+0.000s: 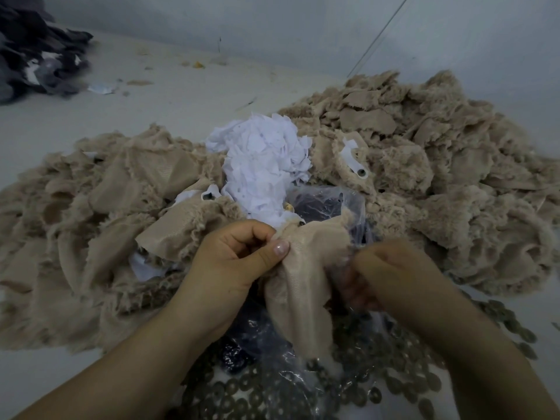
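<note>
Left hand pinches a beige fur piece at its top edge, held up between the two fur piles. Right hand is blurry, looks curled onto the piece's other edge, over washers.

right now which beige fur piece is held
The backing-up piece pinched by the left hand, blurred right hand at its edge; the others lie in heaps.

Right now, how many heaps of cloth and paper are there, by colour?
Beige fuzzy cloth heaps: 2, left heap and right heap
White paper scrap heap: 1
Dark cloth heap: 1
Total: 4
</note>
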Demonstrator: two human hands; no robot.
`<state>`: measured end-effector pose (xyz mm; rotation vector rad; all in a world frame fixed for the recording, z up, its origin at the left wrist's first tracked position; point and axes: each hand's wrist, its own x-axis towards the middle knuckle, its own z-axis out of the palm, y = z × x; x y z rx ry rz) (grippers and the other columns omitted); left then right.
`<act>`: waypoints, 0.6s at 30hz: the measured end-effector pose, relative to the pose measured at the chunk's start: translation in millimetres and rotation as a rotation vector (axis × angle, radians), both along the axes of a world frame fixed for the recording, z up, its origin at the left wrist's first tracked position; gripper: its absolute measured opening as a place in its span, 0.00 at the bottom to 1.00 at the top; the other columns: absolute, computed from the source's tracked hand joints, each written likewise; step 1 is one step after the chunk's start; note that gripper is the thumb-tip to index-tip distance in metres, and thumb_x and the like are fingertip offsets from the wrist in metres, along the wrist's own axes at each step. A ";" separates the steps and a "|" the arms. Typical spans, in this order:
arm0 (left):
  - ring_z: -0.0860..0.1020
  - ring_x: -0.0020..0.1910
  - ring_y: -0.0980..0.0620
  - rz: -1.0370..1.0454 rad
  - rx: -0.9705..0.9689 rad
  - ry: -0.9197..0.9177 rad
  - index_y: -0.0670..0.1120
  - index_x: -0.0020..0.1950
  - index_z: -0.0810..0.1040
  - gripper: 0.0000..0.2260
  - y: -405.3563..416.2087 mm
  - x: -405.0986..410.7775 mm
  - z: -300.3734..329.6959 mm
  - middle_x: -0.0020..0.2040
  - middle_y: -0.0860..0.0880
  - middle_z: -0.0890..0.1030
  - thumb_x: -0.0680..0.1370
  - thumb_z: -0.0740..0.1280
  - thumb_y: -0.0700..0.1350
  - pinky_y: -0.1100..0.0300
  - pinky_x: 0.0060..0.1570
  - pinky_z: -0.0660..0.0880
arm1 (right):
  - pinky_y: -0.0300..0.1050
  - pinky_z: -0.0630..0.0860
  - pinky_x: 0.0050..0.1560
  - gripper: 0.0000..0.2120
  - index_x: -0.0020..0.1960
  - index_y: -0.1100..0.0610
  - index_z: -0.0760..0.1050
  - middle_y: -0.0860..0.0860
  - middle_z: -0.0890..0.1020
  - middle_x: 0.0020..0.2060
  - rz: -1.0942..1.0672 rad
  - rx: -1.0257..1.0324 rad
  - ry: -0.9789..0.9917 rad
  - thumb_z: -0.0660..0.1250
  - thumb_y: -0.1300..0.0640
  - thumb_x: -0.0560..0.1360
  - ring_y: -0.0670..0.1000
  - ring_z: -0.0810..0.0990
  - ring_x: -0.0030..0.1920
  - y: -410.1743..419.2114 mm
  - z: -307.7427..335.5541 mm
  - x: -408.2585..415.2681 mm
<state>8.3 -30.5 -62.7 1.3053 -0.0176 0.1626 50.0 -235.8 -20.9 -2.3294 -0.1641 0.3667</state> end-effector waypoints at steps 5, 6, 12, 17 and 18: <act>0.78 0.36 0.53 -0.012 -0.064 0.001 0.47 0.38 0.84 0.05 5.5 0.0 0.1 0.37 0.48 0.81 0.67 0.76 0.48 0.63 0.40 0.77 | 0.31 0.78 0.34 0.12 0.35 0.50 0.82 0.42 0.84 0.30 0.394 -0.384 0.086 0.69 0.51 0.76 0.40 0.83 0.30 -19.3 12.1 -2.8; 0.77 0.36 0.53 -0.016 -0.071 -0.003 0.48 0.38 0.84 0.04 5.8 0.2 0.7 0.36 0.48 0.81 0.67 0.76 0.46 0.63 0.40 0.77 | 0.27 0.75 0.34 0.08 0.37 0.48 0.83 0.40 0.84 0.30 0.437 -0.355 0.105 0.71 0.51 0.75 0.37 0.82 0.31 -14.1 12.9 -6.1; 0.75 0.34 0.54 -0.026 -0.097 -0.024 0.48 0.37 0.83 0.03 8.1 -0.1 4.7 0.35 0.49 0.80 0.67 0.77 0.42 0.64 0.39 0.76 | 0.28 0.72 0.43 0.08 0.55 0.46 0.81 0.45 0.85 0.45 0.349 -0.408 -0.254 0.68 0.53 0.77 0.41 0.79 0.44 11.8 -5.2 -8.0; 0.76 0.32 0.56 -0.025 -0.093 -0.034 0.49 0.36 0.84 0.04 9.0 -2.2 6.4 0.34 0.50 0.80 0.68 0.75 0.41 0.65 0.36 0.75 | 0.37 0.66 0.59 0.15 0.64 0.51 0.79 0.49 0.78 0.61 0.432 -0.380 -0.386 0.63 0.57 0.78 0.50 0.75 0.61 23.5 -26.5 -1.8; 0.76 0.33 0.56 -0.021 -0.091 -0.035 0.49 0.36 0.84 0.04 8.9 -2.2 6.8 0.34 0.50 0.80 0.69 0.74 0.40 0.65 0.36 0.75 | 0.39 0.69 0.58 0.15 0.62 0.52 0.80 0.50 0.79 0.59 0.456 -0.360 -0.410 0.63 0.57 0.78 0.51 0.76 0.58 26.2 -31.8 -2.5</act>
